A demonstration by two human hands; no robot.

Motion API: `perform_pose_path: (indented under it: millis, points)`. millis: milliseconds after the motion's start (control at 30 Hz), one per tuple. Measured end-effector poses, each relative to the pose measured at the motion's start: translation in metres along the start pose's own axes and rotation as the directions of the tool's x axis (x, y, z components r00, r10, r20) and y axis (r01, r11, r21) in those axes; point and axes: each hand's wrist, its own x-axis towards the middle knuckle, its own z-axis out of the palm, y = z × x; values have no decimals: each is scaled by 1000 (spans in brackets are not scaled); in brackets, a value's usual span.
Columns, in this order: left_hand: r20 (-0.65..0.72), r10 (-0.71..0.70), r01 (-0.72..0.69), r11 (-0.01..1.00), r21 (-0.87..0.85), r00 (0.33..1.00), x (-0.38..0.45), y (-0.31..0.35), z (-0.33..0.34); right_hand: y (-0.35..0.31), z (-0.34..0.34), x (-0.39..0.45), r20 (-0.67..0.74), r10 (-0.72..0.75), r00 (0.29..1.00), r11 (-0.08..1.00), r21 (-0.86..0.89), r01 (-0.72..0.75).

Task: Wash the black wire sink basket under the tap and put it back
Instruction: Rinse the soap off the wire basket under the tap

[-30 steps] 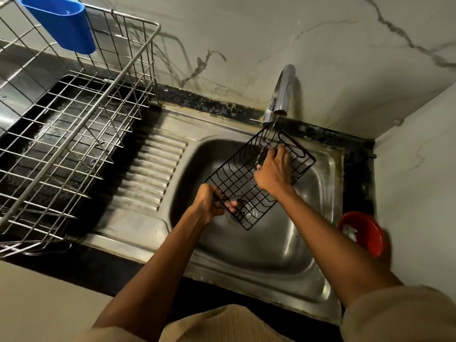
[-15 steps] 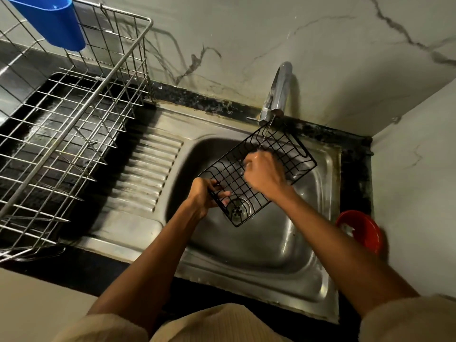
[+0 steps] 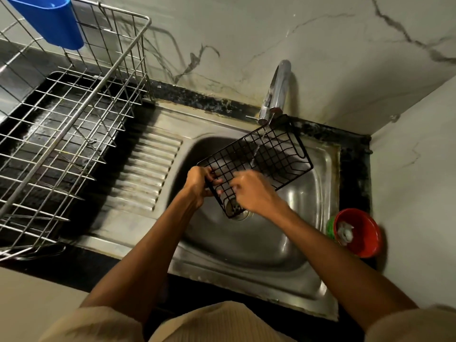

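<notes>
Left hand (image 3: 197, 185): fingers curled round near-left edge of black wire basket (image 3: 271, 154), gripping. Right hand (image 3: 251, 191): fingers bent, touching basket's near mesh; grip unclear. Basket tilted over sink (image 3: 320, 243), under tap (image 3: 276, 92), thin stream striking mesh.

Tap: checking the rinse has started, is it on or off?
On: a thin stream falls from the tap onto the basket.
</notes>
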Motion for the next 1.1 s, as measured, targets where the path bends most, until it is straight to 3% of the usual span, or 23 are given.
perform_pose_path:
  millis: [100, 233, 300, 433, 467, 567, 667, 767, 833, 900, 1000, 1067, 1100]
  points:
    - [-16, 10, -11, 1000, -10, 1000, -3, 0, 1, 28, -14, 14, -248, 262, 933, 958, -49, -282]
    - [-1, 39, -39, 996, -75, 999, -11, -3, 23, 23, -6, 20, -165, 526, 834, 835, -88, -543]
    - [-14, 55, -56, 993, -107, 998, -14, -4, 30, -1, 12, 13, -35, 538, 842, 840, -64, -539]
    - [-63, 78, -86, 987, -136, 995, -9, -6, 15, -27, 18, -3, 244, 390, 888, 913, 20, -406]
    - [-63, 89, -96, 988, -120, 994, -9, -5, 10, -26, 12, -7, 227, 342, 912, 929, 66, -365]
    - [-75, 121, -129, 986, -110, 990, -9, -3, -2, -15, -13, -9, -60, 342, 938, 929, 171, -328]
    - [-95, 153, -162, 982, -101, 984, -8, -1, -6, 9, -28, 6, -287, 413, 865, 895, -51, -444]
    - [-98, 198, -208, 972, -111, 975, -10, -1, 0, 13, -17, 16, -100, 559, 823, 774, -294, -561]
    - [-101, 234, -245, 963, -114, 967, -13, 0, 6, -7, 3, 14, 18, 577, 816, 778, -315, -543]
    - [-102, 270, -281, 953, -114, 957, -15, 3, 10, -31, 20, 7, 129, 506, 853, 840, -296, -454]
    - [-122, 309, -320, 944, -84, 943, -17, 6, 4, -48, 24, -2, 273, 256, 927, 966, -30, -258]
    - [-128, 376, -381, 924, -16, 918, -18, 5, -3, -45, 15, -4, 227, 221, 948, 909, 303, -285]
    - [-129, 421, -422, 906, 20, 898, -19, 4, -6, -44, 6, -3, 189, 283, 940, 815, 469, -340]
